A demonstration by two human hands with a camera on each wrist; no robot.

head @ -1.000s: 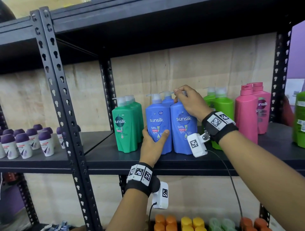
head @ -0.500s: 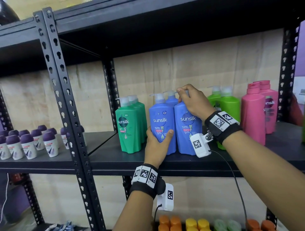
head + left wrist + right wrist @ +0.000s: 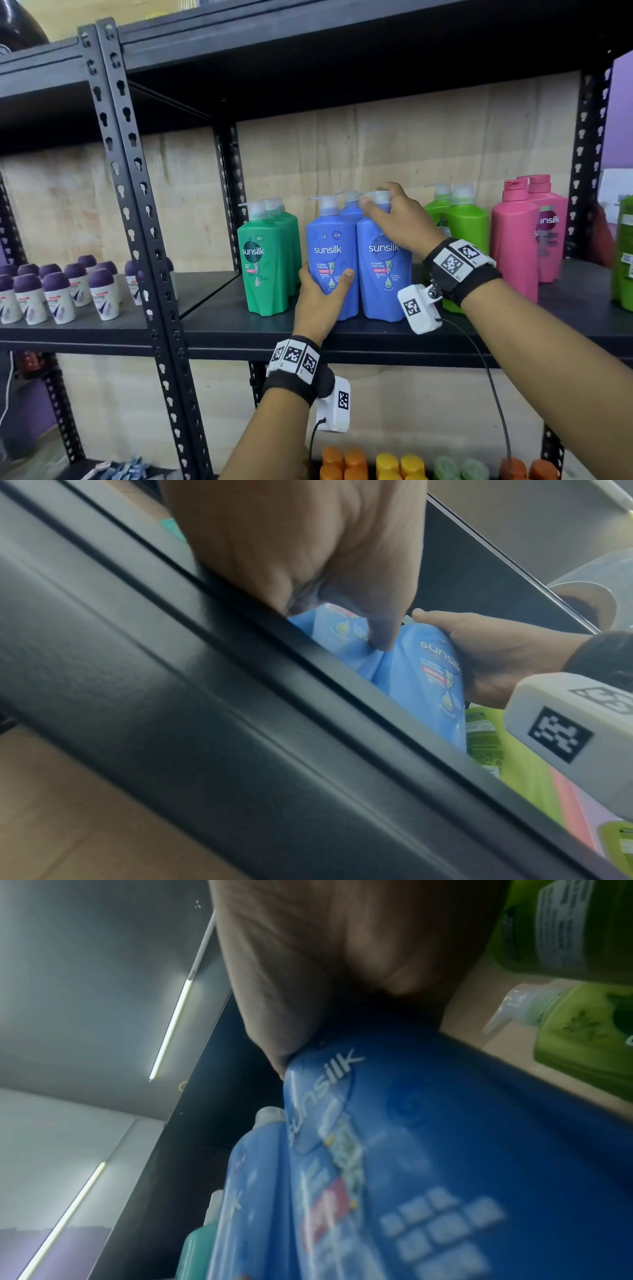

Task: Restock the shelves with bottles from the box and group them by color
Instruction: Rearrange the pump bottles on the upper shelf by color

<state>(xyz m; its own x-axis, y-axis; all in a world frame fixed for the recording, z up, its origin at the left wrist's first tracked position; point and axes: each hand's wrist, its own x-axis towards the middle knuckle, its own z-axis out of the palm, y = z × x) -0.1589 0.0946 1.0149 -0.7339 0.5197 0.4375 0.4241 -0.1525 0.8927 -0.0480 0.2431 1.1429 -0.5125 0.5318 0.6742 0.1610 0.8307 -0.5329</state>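
Several blue pump bottles stand together on the black shelf point(image 3: 342, 334). My left hand point(image 3: 320, 294) grips the lower body of the left front blue bottle point(image 3: 330, 240), thumb across its label. My right hand point(image 3: 397, 219) holds the neck and pump of the right front blue bottle point(image 3: 380, 274). In the left wrist view my left thumb point(image 3: 380, 631) presses where the two blue bottles point(image 3: 424, 680) meet. The right wrist view shows the right blue bottle point(image 3: 445, 1150) close up under my palm. Dark green bottles point(image 3: 265, 260) stand to the left, lime green bottles point(image 3: 462, 222) to the right.
Pink bottles point(image 3: 517, 236) stand further right, another green bottle point(image 3: 623, 253) at the edge. Small purple-capped bottles point(image 3: 58, 294) fill the left shelf bay. A perforated black upright point(image 3: 137, 205) divides the bays. Orange, yellow and green caps point(image 3: 400, 464) show on the shelf below.
Both hands keep their hold on the two front blue bottles. The view has shifted slightly; the bottles have barely moved on the shelf.
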